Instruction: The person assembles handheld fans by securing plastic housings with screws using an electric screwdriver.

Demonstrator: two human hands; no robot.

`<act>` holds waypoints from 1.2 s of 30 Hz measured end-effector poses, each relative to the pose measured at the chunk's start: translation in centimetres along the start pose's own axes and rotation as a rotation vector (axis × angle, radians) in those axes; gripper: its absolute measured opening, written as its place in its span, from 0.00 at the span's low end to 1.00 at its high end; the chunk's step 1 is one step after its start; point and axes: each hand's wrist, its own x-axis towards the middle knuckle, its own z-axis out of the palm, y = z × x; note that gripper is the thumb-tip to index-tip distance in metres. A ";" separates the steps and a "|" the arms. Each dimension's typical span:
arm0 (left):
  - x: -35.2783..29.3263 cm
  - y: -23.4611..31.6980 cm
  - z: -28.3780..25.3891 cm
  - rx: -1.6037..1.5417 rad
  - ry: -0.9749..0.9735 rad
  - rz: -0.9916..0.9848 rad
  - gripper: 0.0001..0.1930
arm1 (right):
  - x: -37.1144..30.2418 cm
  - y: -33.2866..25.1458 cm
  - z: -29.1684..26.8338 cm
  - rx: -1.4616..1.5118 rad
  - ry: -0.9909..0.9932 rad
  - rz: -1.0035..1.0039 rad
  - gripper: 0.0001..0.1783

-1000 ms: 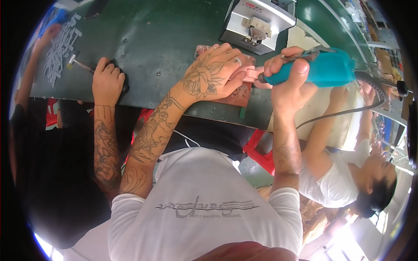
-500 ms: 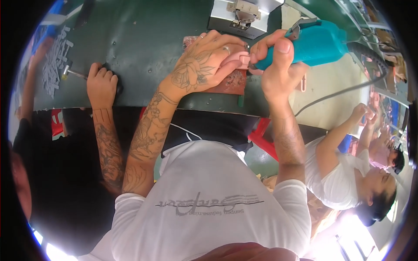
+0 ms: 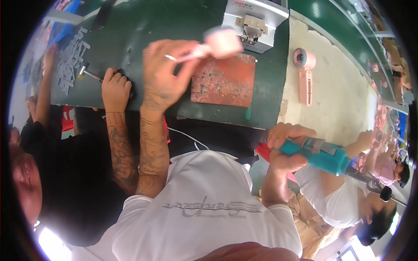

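A pink hand fan (image 3: pixel 224 42) is up in the air, blurred, over the top left part of a red mat (image 3: pixel 224 82) on the green table (image 3: pixel 146 32). Held only by its slim handle, it could twist or slip — the round head looks like the heavier end — and knock the grey machine (image 3: pixel 257 21) just beyond. The left hand (image 3: pixel 163 71) is closed around that handle, thumb and fingers pinching it. The right hand (image 3: pixel 285 145) is wrapped about the front of a teal power tool (image 3: pixel 320 156), near the table's front edge; its cord could snag if pulled. Farther right, a second fan (image 3: pixel 305 82) lies on a pale sheet (image 3: pixel 337 95).
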 end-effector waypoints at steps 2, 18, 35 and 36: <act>-0.2 -2.9 -1.5 0.088 0.047 -0.126 0.14 | -0.7 0.3 -0.7 0.007 0.010 0.014 0.42; 5.4 11.9 12.7 -0.327 -0.579 0.041 0.22 | 0.1 -1.0 -0.5 0.050 0.063 0.145 0.45; 5.8 12.1 14.9 -0.349 -0.351 0.112 0.13 | -0.4 -1.8 -1.2 -0.146 0.098 0.138 0.46; 5.2 11.3 13.5 -0.340 -0.357 0.104 0.13 | -0.2 -1.6 -1.3 -0.137 0.094 0.148 0.46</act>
